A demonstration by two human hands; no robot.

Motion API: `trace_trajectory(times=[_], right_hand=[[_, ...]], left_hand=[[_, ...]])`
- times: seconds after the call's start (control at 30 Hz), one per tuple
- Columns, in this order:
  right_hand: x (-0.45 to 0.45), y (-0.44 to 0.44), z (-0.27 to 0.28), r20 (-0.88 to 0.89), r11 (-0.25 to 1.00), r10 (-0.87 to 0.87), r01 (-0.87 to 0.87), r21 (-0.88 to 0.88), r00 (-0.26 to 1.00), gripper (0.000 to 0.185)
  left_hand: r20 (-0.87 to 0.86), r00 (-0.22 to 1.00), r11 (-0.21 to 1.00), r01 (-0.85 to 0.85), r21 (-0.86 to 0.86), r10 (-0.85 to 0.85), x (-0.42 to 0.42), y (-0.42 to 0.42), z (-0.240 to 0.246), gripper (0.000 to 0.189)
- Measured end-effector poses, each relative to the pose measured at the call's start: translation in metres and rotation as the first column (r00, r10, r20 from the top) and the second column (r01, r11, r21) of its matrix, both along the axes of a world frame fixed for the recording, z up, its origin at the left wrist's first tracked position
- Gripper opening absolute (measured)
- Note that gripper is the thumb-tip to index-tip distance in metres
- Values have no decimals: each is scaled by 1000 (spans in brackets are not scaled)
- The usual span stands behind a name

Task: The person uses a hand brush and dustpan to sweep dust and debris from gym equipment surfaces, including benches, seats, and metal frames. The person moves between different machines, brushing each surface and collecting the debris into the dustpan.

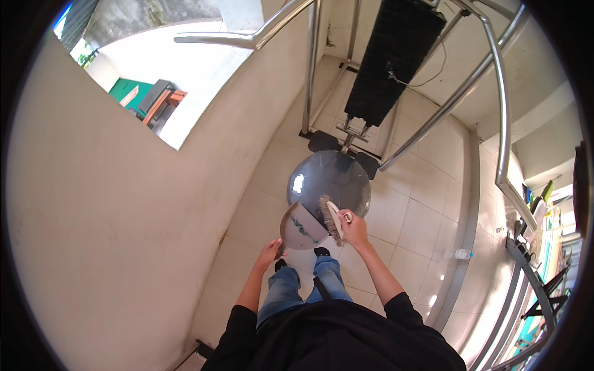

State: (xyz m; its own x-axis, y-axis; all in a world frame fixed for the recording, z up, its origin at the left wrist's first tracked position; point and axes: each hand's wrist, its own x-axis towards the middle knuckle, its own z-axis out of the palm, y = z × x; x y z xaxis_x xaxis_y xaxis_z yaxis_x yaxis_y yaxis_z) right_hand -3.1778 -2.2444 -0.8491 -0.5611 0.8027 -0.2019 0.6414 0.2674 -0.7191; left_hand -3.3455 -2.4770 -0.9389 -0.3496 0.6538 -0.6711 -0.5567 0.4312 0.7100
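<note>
My left hand (270, 253) grips the handle end of a grey-brown dustpan (296, 233), which has a line of greenish debris on it. The pan's straight edge lies over the near left part of a round dark tabletop with a glossy surface (341, 174). In my right hand (354, 230) is a hand brush (332, 218) with a pale back and brownish bristles. Its bristles point left, towards the pan, over the near part of the round top. Whether the bristles touch the surface cannot be told.
Beyond the round top stands a metal-framed exercise bench with a black pad (394, 60) and a pale cord on it. Bent metal bars (499, 92) rise at the right. A clear plastic bottle (462, 254) lies on the tiled floor. A wall (185, 199) runs along the left.
</note>
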Motion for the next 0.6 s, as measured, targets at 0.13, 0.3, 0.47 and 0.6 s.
trace_trajectory(times=[0.13,0.3,0.47,0.6], right_hand=[[20,27,2,-202,899,-74,153,411,976,11],[30,7,-46,-106,945,-160,183,272,981,13],[21,-39,12,-235,980,-119,153,129,965,18],[56,-40,36,-458,912,-293,389,129,839,18]], left_hand=[[-32,998,998,57,14,-57,-7,-3,-5,35],[-36,994,995,101,-26,-102,-2,8,-2,37],[-46,982,983,180,-29,-181,-2,13,-11,37],[-61,944,946,325,12,-324,4,28,-9,34]])
